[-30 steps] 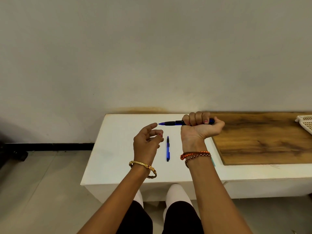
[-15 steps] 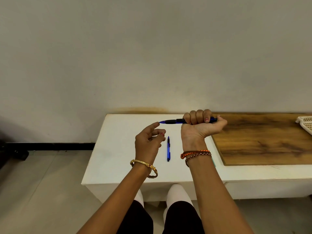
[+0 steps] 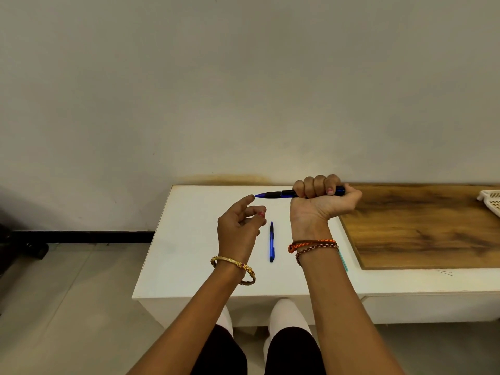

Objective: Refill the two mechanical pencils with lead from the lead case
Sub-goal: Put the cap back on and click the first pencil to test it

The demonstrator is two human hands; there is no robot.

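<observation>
My right hand [image 3: 322, 201] grips a blue and black mechanical pencil [image 3: 276, 195] in a fist, held level above the white table with its tip pointing left and my thumb at its rear end. My left hand [image 3: 239, 226] hovers just left of the tip, index finger stretched out to touch or nearly touch it, the other fingers loosely curled and holding nothing I can see. A second blue mechanical pencil [image 3: 271, 242] lies on the white table [image 3: 189, 253] between my wrists, tip pointing away from me. A thin teal strip [image 3: 343, 262], perhaps the lead case, shows behind my right wrist.
A wooden board [image 3: 422, 228] covers the table's right part. A white plastic basket [image 3: 491, 201] pokes in at the far right edge. Thin dark lines, maybe loose leads [image 3: 446, 272], lie near the table's front edge. A wall stands right behind the table.
My left index finger has extended up to the pencil's tip. My right hand and the pencil have barely shifted.
</observation>
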